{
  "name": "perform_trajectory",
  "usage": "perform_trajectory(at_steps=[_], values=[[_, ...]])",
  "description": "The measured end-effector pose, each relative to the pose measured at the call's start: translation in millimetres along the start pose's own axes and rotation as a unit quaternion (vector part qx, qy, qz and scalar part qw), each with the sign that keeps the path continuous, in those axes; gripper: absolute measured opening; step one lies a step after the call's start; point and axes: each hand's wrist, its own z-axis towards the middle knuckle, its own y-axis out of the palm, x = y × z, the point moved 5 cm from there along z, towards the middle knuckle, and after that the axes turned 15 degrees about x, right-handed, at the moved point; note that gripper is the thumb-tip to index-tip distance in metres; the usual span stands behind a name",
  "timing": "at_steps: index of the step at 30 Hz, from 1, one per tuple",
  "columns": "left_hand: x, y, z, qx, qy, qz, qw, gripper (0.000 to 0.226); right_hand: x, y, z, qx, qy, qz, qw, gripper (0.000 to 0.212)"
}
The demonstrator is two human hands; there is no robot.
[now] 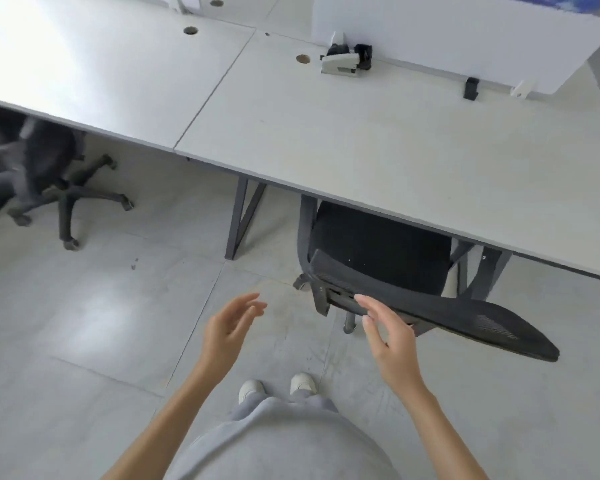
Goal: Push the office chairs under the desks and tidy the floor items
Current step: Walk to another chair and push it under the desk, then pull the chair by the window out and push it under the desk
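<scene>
The nearer office chair (388, 258) stands in front of you and to your right, its black seat partly tucked beneath the front edge of the right desk (361, 140), its mesh backrest (465, 320) still on your side of that edge and running off to your right. Your right hand (388, 337) is raised beside the left end of the backrest, fingers (369, 303) straight and slightly spread, gripping nothing; whether the fingertips touch the chair frame cannot be told. Your left hand (229, 330) hovers over the floor (84, 323), apart from the chair, palm turned inward, fingers loose and holding nothing.

A second office chair (49, 174), blurred, stands at far left, its five-star wheeled base showing on the floor and its upper part lying under the edge of the left desk (101, 74). The two desks meet along a seam, and a dark metal leg (239, 220) drops to the floor near that seam.

On the right desk a stapler (340, 64) lies against a small black item (362, 55), just in front of a white divider panel (465, 39). Round cable holes (302, 58) pierce the desktops. Your pale shoes (278, 388) stand on the grey tiled floor below your hands.
</scene>
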Motion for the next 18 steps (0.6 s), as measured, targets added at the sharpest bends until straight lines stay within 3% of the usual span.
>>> perform_trajectory(at_steps=[3, 7, 18], values=[[-41, -60, -20, 0.074, -0.100, -0.032, 0.992, 0.021, -14, 84, -10, -0.103, 0.100, 0.102, 0.984, 0.024], [-83, -131, -43, 0.165, -0.165, -0.052, 0.971, 0.023, -27, 183, -28, -0.220, 0.160, 0.104, 0.957, 0.025], [-116, -275, 11, 0.386, -0.224, -0.146, 0.883, 0.024, -93, 340, -15, -0.415, 0.062, -0.038, 0.907, 0.033]])
